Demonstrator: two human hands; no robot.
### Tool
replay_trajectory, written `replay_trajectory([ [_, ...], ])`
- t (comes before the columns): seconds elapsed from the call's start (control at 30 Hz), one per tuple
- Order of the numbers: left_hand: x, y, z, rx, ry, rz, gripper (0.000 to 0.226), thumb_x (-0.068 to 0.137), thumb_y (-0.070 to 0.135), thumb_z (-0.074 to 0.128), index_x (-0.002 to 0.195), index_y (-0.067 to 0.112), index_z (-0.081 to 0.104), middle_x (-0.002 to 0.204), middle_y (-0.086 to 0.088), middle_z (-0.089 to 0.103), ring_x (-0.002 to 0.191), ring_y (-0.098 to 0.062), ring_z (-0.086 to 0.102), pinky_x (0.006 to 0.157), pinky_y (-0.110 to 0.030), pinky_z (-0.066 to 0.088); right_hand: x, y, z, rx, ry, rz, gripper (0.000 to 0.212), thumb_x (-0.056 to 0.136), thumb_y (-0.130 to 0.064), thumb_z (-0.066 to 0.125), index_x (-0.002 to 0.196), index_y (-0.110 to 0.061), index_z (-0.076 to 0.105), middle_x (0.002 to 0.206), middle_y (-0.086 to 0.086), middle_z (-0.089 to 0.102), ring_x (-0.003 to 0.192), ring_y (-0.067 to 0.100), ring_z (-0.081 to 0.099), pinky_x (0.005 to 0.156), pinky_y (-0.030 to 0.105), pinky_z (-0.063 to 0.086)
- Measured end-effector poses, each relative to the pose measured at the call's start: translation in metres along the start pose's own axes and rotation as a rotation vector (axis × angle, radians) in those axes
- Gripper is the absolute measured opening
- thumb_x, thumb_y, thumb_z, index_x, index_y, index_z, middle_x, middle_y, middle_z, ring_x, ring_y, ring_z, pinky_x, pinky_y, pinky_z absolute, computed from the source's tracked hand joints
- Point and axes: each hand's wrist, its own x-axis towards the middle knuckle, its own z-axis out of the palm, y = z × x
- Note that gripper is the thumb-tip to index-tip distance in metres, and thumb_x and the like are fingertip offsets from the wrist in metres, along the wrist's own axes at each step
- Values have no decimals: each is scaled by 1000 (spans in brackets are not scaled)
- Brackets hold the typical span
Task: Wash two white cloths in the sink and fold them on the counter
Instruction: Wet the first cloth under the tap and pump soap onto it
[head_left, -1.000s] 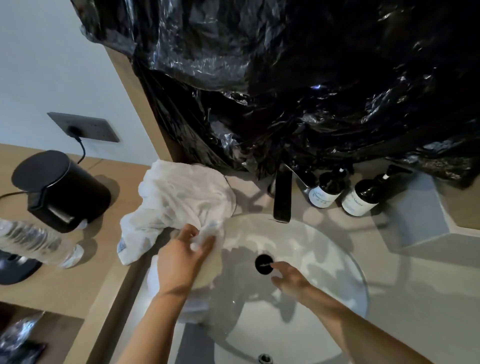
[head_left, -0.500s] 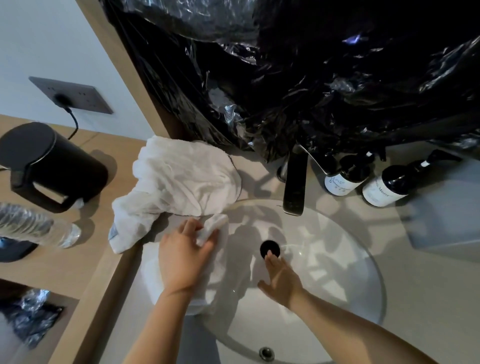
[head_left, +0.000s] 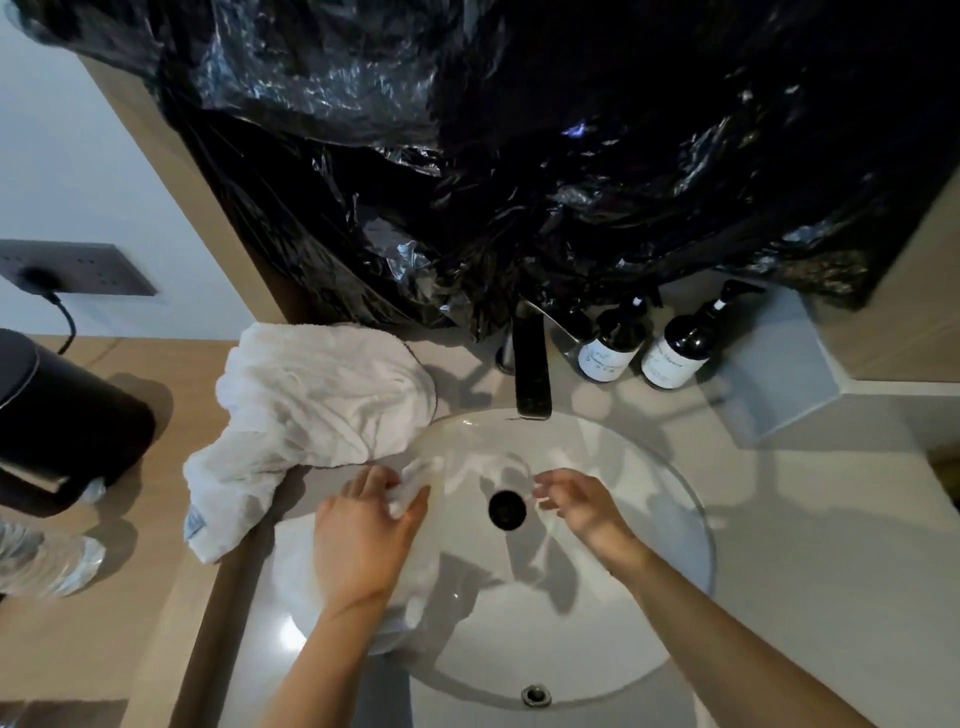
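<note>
We look down on a white sink (head_left: 649, 597) set in a grey table, where our left hand (head_left: 363, 540) pinches a bunched white cloth (head_left: 415, 486) at the basin's left rim, thumb and fingers curled round it, probably to draw it under the black tap (head_left: 531, 371). Our right hand (head_left: 579, 501) reaches palm-down beside the dark drain (head_left: 506, 510), its fingers loosely curled on the cloth's blurred far edge, as if spreading it. The second white cloth (head_left: 317, 400) lies crumpled on the table just left of the basin, apparently waiting its turn.
</note>
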Motion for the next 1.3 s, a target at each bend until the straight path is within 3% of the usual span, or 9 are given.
replay_trajectory([
  [0.2, 0, -7, 9, -87, -90, 10, 38, 81, 66, 45, 81, 29, 53, 78, 6, 63, 74, -22, 59, 65, -30, 37, -19, -91, -27, 459, 192, -91, 33, 100, -30, 42, 89, -10, 66, 65, 6, 64, 56, 18, 58, 56, 27, 48],
  [0.33, 0, 12, 17, -176, -247, -188, 34, 81, 63, 59, 87, 30, 54, 83, 5, 64, 84, -24, 59, 69, -32, 45, -11, -130, -34, 500, 203, -90, 42, 100, -44, 39, 91, -12, 66, 61, 1, 59, 52, 13, 54, 53, 27, 47],
  [0.5, -11, 35, 25, -342, -280, -252, 41, 77, 45, 76, 69, 25, 42, 62, 10, 53, 65, -17, 54, 57, -26, 35, -10, -160, -40, 510, 242, -143, 32, 97, -33, 52, 81, -6, 60, 61, 2, 51, 47, 11, 49, 45, 22, 45],
  [0.63, -16, 44, 21, -460, -341, -295, 32, 79, 40, 77, 76, 24, 50, 74, 11, 58, 76, -16, 57, 62, -18, 39, -16, -180, -49, 506, 166, -252, 29, 96, -30, 54, 89, -3, 63, 64, 3, 56, 53, 13, 54, 50, 24, 46],
  [0.73, -14, 49, 17, -554, -364, -317, 23, 80, 35, 78, 77, 30, 56, 82, 13, 61, 80, -14, 59, 67, -23, 41, -21, -169, -54, 483, 81, -245, 28, 98, -29, 50, 98, -5, 65, 71, 5, 62, 60, 15, 58, 54, 27, 48],
  [0.87, -13, 54, 2, -689, -296, -288, 18, 81, 22, 79, 77, 24, 62, 84, 5, 65, 77, -10, 60, 61, -10, 41, -38, -95, -41, 316, 126, -176, 21, 95, -24, 54, 95, -8, 68, 81, 4, 67, 73, 17, 60, 61, 28, 48],
  [1.03, -14, 74, -15, -871, -233, -141, 18, 73, 15, 83, 67, 13, 66, 85, -3, 63, 72, 2, 59, 68, -10, 42, -70, -38, -13, 255, -41, -125, 43, 98, -41, 49, 96, 0, 64, 84, 0, 61, 80, 15, 57, 82, 31, 47],
  [1.17, -14, 90, -27, -864, -165, -51, 6, 78, 3, 78, 73, 4, 74, 107, 8, 68, 99, 8, 60, 78, -7, 43, -83, -39, -20, 299, 22, -298, 30, 95, -18, 57, 72, 0, 56, 69, 3, 51, 67, 11, 48, 72, 26, 40],
  [1.3, -10, 96, -49, -833, -117, 21, 6, 80, 14, 78, 79, 20, 78, 109, 25, 68, 104, 9, 60, 83, -4, 43, -89, -49, -28, 245, 56, -378, 24, 93, -3, 57, 69, -6, 57, 69, 1, 51, 63, 4, 46, 66, 19, 39],
])
